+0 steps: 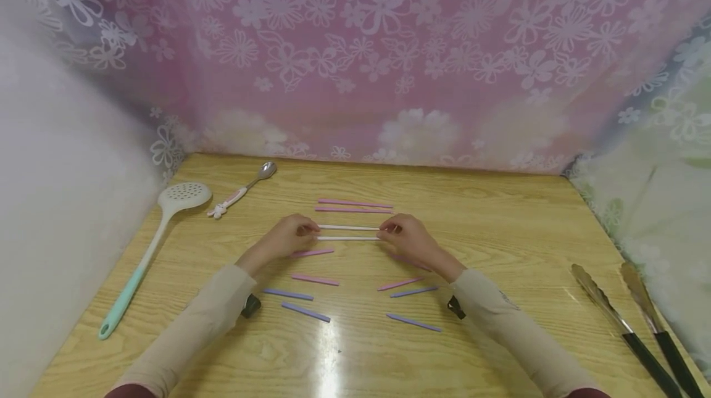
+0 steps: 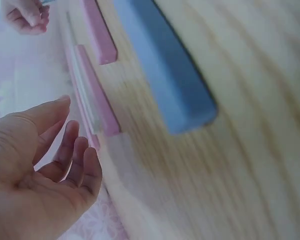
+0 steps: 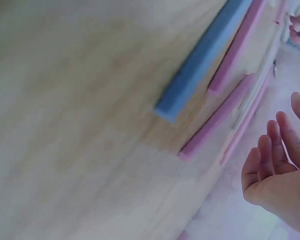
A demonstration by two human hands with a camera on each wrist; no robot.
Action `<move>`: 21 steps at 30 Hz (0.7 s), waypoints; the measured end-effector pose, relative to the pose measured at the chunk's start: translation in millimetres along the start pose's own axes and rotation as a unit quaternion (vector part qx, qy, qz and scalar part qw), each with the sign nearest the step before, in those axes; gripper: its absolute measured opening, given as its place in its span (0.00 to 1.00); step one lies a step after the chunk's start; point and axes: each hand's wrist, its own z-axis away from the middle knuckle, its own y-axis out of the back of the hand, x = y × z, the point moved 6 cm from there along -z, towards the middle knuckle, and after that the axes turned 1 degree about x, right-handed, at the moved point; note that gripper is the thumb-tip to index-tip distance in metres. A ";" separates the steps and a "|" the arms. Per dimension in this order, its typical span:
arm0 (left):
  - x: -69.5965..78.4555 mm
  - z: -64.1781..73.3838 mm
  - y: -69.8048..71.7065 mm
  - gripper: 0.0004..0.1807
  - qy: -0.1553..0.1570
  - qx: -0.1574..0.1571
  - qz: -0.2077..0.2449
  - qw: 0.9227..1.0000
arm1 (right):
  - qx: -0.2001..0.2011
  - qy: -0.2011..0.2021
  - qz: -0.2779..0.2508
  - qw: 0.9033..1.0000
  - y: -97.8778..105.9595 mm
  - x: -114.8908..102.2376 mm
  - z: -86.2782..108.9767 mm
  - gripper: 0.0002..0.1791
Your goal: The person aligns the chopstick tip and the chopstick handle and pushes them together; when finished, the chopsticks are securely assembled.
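Two thin white sticks, the far one [image 1: 350,227] and the near one [image 1: 347,239], lie side by side across the middle of the wooden table. My left hand [image 1: 284,239] is at their left ends and my right hand [image 1: 410,240] at their right ends. In the left wrist view the left hand's fingers [image 2: 76,155] are loosely bent, with a gap to the thumb and nothing between. The right wrist view shows relaxed fingers [image 3: 271,147] likewise holding nothing. Two long pink sticks [image 1: 354,210] lie just beyond; short pink sticks [image 1: 315,279] lie nearer, one partly behind the right wrist.
Short blue-purple sticks [image 1: 305,311] lie between the forearms. At left are a white skimmer [image 1: 147,256] with a mint handle and a spoon [image 1: 239,194] with a rabbit handle. Metal tongs [image 1: 627,324] with black handles lie at right. A flowered pink cloth [image 1: 355,77] hangs behind.
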 end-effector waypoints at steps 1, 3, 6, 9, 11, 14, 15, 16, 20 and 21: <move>-0.1 1.7 1.1 0.12 -0.003 0.003 -0.001 1.000 | 0.005 -0.006 -0.004 1.000 2.4 0.8 2.9 0.13; 0.1 6.4 3.2 0.12 -0.008 0.006 -0.002 1.000 | 0.014 -0.017 -0.012 1.000 6.6 3.1 9.5 0.14; -0.3 14.5 4.6 0.12 -0.002 0.007 0.011 1.000 | 0.025 -0.038 -0.019 0.999 11.6 7.9 20.4 0.16; 0.5 23.6 4.8 0.12 0.002 0.004 0.019 1.000 | 0.032 -0.063 -0.027 0.997 16.2 13.5 31.7 0.17; 0.0 28.9 4.2 0.12 0.011 0.001 0.022 1.000 | 0.037 -0.073 -0.031 0.996 19.0 16.1 38.6 0.18; -2.1 35.5 2.3 0.13 0.020 -0.008 0.025 0.999 | 0.037 -0.071 -0.036 0.996 21.3 18.2 46.7 0.17; -3.0 37.3 1.5 0.13 0.021 -0.012 0.027 0.999 | 0.034 -0.070 -0.035 0.996 21.4 18.7 48.8 0.17; -4.0 38.8 0.6 0.14 0.024 -0.016 0.032 0.999 | 0.031 -0.066 -0.031 0.997 21.1 18.8 50.5 0.16; -5.8 41.6 -3.6 0.14 0.014 -0.033 0.037 0.999 | 0.007 -0.064 -0.017 0.998 18.0 20.9 54.8 0.15; -6.1 41.6 -4.5 0.14 0.013 -0.036 0.037 0.999 | 0.000 -0.065 -0.016 0.998 17.0 21.5 55.3 0.15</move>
